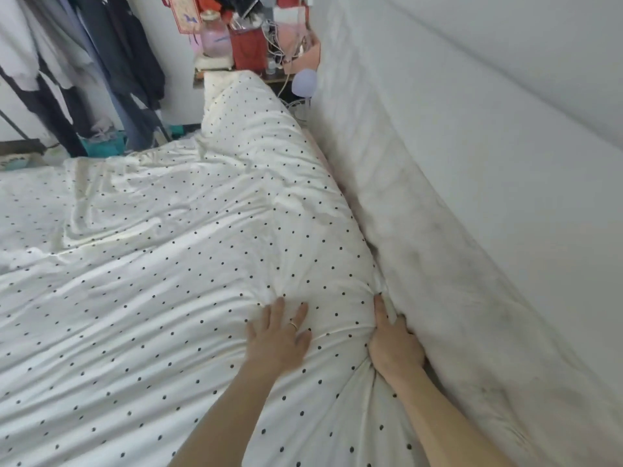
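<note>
**Dotted duvet nearly laid, right edge being tucked**

Dark and pale clothes hang at the far left, beyond a bed on which the white, black-dotted duvet is spread from the left edge across to the right. Most of the laying-out looks done: the cover reaches across the bed. What is left, by the look of it, is smoothing. Broad creases cross the left and middle of the duvet, and a long raised roll runs along its right side towards the cluttered bedside stand at the far end.

Near the middle, the left hand lies flat on the duvet, its fingers straight and spread apart, a ring on one of them. It presses the fabric down and grips nothing.

Just to its right, the right hand works the duvet's right edge, its fingers curled and clamped on a bunch of fabric from which folds fan out. The hand is wedged where the duvet meets the padded white panel along the bed's right side, touching both. The edge there appears only partly tucked, and how deep the fingertips reach into the gap cannot be told.
</note>
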Demonstrator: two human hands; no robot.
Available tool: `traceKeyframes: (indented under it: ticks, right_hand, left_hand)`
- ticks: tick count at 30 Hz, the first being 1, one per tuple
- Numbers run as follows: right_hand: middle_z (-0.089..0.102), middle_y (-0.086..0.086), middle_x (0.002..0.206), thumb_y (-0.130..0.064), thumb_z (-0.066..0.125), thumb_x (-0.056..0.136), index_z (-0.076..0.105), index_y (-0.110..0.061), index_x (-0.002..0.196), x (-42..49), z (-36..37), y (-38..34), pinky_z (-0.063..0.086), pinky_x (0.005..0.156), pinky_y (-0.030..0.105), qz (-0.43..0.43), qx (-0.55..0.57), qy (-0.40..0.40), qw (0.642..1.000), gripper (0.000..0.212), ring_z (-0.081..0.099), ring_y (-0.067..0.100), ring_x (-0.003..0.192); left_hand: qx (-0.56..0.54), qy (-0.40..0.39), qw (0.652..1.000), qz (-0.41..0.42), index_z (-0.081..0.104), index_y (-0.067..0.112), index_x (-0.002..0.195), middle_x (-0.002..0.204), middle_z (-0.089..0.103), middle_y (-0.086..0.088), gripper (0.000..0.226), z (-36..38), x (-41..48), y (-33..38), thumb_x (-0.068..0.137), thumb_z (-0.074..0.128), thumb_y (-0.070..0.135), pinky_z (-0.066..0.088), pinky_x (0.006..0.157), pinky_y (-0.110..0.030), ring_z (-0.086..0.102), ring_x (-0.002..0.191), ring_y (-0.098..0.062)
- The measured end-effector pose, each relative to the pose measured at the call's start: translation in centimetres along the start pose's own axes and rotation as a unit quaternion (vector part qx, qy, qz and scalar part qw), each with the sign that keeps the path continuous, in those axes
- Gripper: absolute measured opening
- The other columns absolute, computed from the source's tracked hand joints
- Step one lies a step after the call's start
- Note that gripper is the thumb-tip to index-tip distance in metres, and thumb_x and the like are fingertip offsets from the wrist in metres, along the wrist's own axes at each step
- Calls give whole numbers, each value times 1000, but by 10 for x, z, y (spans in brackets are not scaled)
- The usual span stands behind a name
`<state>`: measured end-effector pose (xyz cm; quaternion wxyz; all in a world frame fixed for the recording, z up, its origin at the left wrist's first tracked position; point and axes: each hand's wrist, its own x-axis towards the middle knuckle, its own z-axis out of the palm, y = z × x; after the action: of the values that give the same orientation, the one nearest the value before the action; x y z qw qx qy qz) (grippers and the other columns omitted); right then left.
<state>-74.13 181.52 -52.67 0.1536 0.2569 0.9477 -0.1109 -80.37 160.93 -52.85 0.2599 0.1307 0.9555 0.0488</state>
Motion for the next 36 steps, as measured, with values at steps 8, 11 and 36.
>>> traceKeyframes:
  ticks: [8, 11, 36]
  right_hand:
    - [19, 20, 157, -40, 22, 100, -11, -36, 152, -21, 6, 9, 29, 109, 53, -7, -22, 36, 999, 62, 27, 41, 138]
    - [36, 19, 147, -53, 19, 99, -8, -40, 152, -52, 4, 14, 37, 101, 50, -11, 9, 52, 999, 61, 45, 39, 125]
    - [67, -1, 107, -55, 47, 88, 46, -41, 129, -361, 38, 144, 46, 85, 46, 104, 93, 191, 972, 43, 59, 31, 104]
  left_hand:
    - [-30, 14, 999, -5, -12, 51, 148, 161, -23, 6, 56, 23, -29, 2, 96, 5, 60, -13, 116, -53, -22, 147, -21]
    - [-41, 5, 999, -8, -11, 51, 148, 160, -26, 8, 58, 34, -52, 4, 94, 4, 64, -16, 115, -52, -26, 146, -19]
    - [-1, 16, 988, 155, -15, 54, 145, 163, -14, 7, 63, 117, -302, 62, 94, 18, 66, -5, 119, -52, -15, 149, -16]
